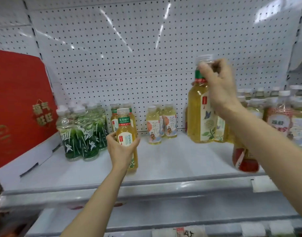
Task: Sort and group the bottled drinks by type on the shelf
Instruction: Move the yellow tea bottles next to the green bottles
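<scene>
1. Gripping a small yellow tea bottle [125,134] around its middle, your left hand [120,151] holds it upright above the front of the white shelf [172,161].
2. Your right hand [218,86] is closed on the neck of a large yellow tea bottle [197,115], near the pegboard [146,48].
3. Green bottles [82,134] stand at the left beside a red box [18,103]; pale tea bottles [161,125] stand between your hands.
4. A red bottle [246,161] sits under your right forearm.
</scene>
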